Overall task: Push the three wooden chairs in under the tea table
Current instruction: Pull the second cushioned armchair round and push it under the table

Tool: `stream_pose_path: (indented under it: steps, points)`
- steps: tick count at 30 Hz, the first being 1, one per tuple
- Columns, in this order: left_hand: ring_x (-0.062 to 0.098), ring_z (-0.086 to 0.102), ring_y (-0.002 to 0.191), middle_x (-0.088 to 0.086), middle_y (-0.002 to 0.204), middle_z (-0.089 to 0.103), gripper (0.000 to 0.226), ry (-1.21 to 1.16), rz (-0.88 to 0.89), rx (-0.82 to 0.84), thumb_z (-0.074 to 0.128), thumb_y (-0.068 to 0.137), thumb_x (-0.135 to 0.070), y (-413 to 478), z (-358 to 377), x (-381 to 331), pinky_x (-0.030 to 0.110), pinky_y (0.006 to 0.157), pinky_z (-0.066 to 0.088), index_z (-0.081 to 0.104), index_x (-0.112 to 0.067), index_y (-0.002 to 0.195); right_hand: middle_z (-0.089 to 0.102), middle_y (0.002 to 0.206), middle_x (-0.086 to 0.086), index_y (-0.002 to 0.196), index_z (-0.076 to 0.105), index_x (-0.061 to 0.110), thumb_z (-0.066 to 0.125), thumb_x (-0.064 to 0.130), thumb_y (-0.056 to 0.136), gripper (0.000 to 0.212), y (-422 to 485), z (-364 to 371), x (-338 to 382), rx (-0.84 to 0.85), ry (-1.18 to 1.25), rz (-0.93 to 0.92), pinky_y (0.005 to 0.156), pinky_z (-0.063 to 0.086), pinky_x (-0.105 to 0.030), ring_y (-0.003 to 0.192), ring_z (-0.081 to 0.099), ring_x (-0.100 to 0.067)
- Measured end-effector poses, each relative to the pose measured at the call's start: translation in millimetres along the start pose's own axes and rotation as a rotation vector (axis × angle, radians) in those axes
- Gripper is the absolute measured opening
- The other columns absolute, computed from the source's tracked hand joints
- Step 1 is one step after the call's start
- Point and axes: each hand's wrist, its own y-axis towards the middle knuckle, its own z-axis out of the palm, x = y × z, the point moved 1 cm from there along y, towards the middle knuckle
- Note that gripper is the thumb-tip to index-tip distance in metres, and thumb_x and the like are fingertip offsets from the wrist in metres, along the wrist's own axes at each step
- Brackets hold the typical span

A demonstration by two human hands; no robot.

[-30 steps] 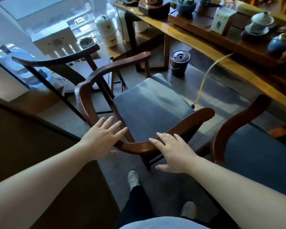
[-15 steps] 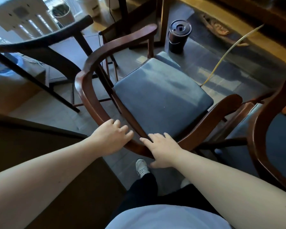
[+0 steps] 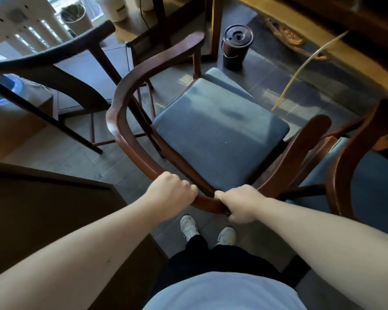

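Observation:
A wooden armchair with a curved back rail and a blue-grey cushion, the middle chair (image 3: 217, 128), stands in front of me, its seat facing the tea table (image 3: 367, 70) at the upper right. My left hand (image 3: 170, 193) and my right hand (image 3: 240, 203) are both closed around the nearest part of its back rail, a short gap between them. A second chair (image 3: 354, 166) with a blue seat stands close on the right, partly cut off. A darker third chair (image 3: 54, 63) stands at the left rear.
A dark lidded bucket (image 3: 236, 49) stands on the floor ahead of the middle chair, near a table leg (image 3: 213, 25). A yellow hose (image 3: 305, 63) hangs from the table to the floor. A dark cabinet (image 3: 54, 211) is at my left. My feet (image 3: 207, 229) are just behind the chair.
Both hands went from open and hovering over the back rail to closed around it. The view has tilted down and moved closer to the chair.

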Motion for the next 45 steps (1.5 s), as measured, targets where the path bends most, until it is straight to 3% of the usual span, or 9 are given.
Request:
stream_pose_path:
  steps: [7, 11, 15, 21, 26, 31, 36, 39, 45]
  points:
    - [0.029, 0.062, 0.083, 0.001, 0.094, 0.062, 0.013, -0.067, -0.056, -0.069, 0.050, 0.089, -0.012, 32, -36, -40, 0.035, 0.059, 0.035, 0.049, -0.015, 0.101, 0.067, 0.094, 0.001, 0.104, 0.048, 0.027, 0.061, 0.031, 0.072, 0.035, -40, 5, -58, -0.026, -0.013, 0.074, 0.068, 0.047, -0.035, 0.090, 0.064, -0.026]
    - [0.028, 0.058, 0.095, 0.001, 0.106, 0.062, 0.033, -0.085, -0.004, -0.196, 0.060, 0.085, -0.030, 23, -22, -4, 0.043, 0.081, 0.048, 0.051, -0.020, 0.114, 0.066, 0.103, 0.004, 0.111, 0.052, 0.030, 0.061, 0.041, 0.075, 0.039, -48, 7, -55, -0.095, 0.075, 0.132, 0.078, 0.045, -0.035, 0.098, 0.062, -0.022]
    - [0.037, 0.048, 0.125, 0.010, 0.127, 0.060, 0.055, -0.059, 0.138, -0.347, 0.069, 0.080, -0.045, 5, -7, 46, 0.053, 0.103, 0.041, 0.055, -0.017, 0.125, 0.055, 0.132, 0.005, 0.143, 0.035, 0.027, 0.061, 0.047, 0.074, 0.076, -48, 7, -31, -0.304, 0.293, 0.150, 0.100, 0.041, -0.036, 0.120, 0.051, -0.018]
    - [0.037, 0.036, 0.135, 0.012, 0.139, 0.052, 0.070, -0.042, 0.228, -0.350, 0.060, 0.079, -0.056, 13, 13, 123, 0.054, 0.111, 0.027, 0.049, -0.019, 0.137, 0.052, 0.138, -0.002, 0.141, 0.041, 0.022, 0.061, 0.052, 0.073, 0.077, -38, 4, 13, -0.640, 0.453, 0.208, 0.105, 0.039, -0.038, 0.126, 0.047, -0.020]
    - [0.025, 0.066, 0.094, -0.004, 0.099, 0.070, 0.039, -0.198, 0.375, -0.252, 0.049, 0.078, -0.052, 28, 18, 147, 0.040, 0.071, 0.058, 0.062, -0.027, 0.106, 0.059, 0.131, -0.002, 0.130, 0.055, 0.022, 0.062, 0.053, 0.071, 0.067, -3, -11, 45, -0.714, 0.493, 0.335, 0.098, 0.045, -0.036, 0.118, 0.053, -0.019]
    - [0.022, 0.063, 0.061, -0.008, 0.073, 0.065, 0.022, -0.138, 0.527, -0.289, 0.055, 0.083, -0.045, 38, 25, 152, 0.028, 0.046, 0.039, 0.060, -0.024, 0.086, 0.074, 0.104, 0.003, 0.107, 0.070, 0.021, 0.076, 0.030, 0.061, 0.047, 0, -5, 59, -0.758, 0.488, 0.430, 0.077, 0.057, -0.036, 0.093, 0.069, -0.021]
    - [0.024, 0.059, 0.048, -0.006, 0.063, 0.063, 0.026, -0.105, 0.592, -0.314, 0.066, 0.078, -0.048, 43, 29, 157, 0.026, 0.039, 0.038, 0.059, -0.022, 0.078, 0.075, 0.096, 0.002, 0.097, 0.074, 0.015, 0.075, 0.022, 0.060, 0.038, 2, -6, 68, -0.896, 0.454, 0.485, 0.073, 0.057, -0.038, 0.085, 0.071, -0.022]
    - [0.024, 0.056, 0.042, -0.007, 0.057, 0.061, 0.028, -0.096, 0.596, -0.361, 0.049, 0.079, -0.047, 49, 22, 170, 0.025, 0.037, 0.033, 0.060, -0.022, 0.074, 0.075, 0.094, 0.001, 0.094, 0.074, 0.014, 0.079, 0.019, 0.057, 0.037, 10, -13, 70, -0.936, 0.440, 0.502, 0.071, 0.057, -0.038, 0.082, 0.071, -0.024]
    - [0.027, 0.060, 0.047, -0.004, 0.058, 0.061, 0.029, -0.121, 0.639, -0.410, 0.050, 0.073, -0.044, 77, 13, 215, 0.031, 0.040, 0.048, 0.062, -0.018, 0.075, 0.074, 0.090, 0.003, 0.094, 0.072, 0.018, 0.065, 0.043, 0.074, 0.032, 40, -39, 69, -0.995, 0.451, 0.552, 0.067, 0.055, -0.040, 0.078, 0.069, -0.027]
